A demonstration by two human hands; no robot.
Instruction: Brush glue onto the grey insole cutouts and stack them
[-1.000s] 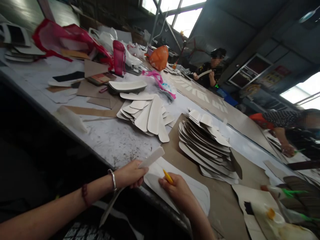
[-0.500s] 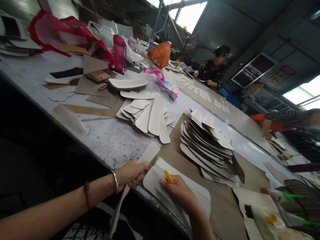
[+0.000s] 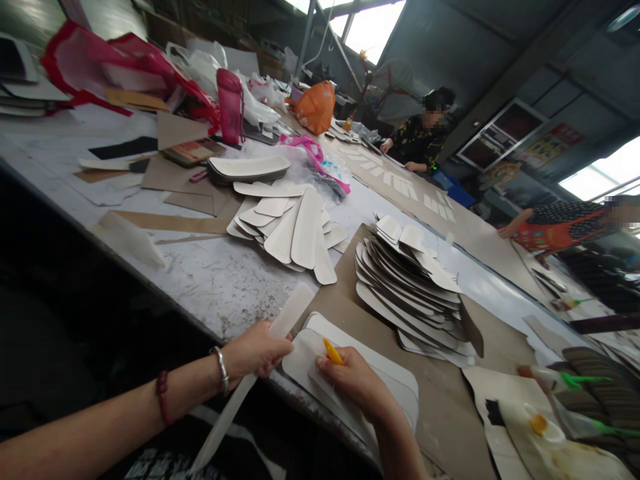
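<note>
My left hand (image 3: 256,350) is closed around a long, narrow white strip (image 3: 294,309). One end of the strip points up over the table edge, and the other hangs down below it. In my right hand (image 3: 357,383) is a tool with a yellow end (image 3: 332,351); the rest of it is hidden by my fingers. That hand rests over flat white panels (image 3: 370,343) with rounded corners, near the table's edge. Just beyond lie a tall fanned stack of pale panels (image 3: 410,293) and a loose heap of white curved pieces (image 3: 295,230).
Brown board (image 3: 440,407) covers part of the table. Glue-stained material (image 3: 540,427) and bottles with green tips (image 3: 575,381) sit at right. A pink bottle (image 3: 230,107), an orange bag (image 3: 315,108) and scraps lie farther back. Two people work across the table.
My left hand has shifted slightly left, and the strip's hanging end has swung left. My right hand stays over the panels. The person at far right has changed posture.
</note>
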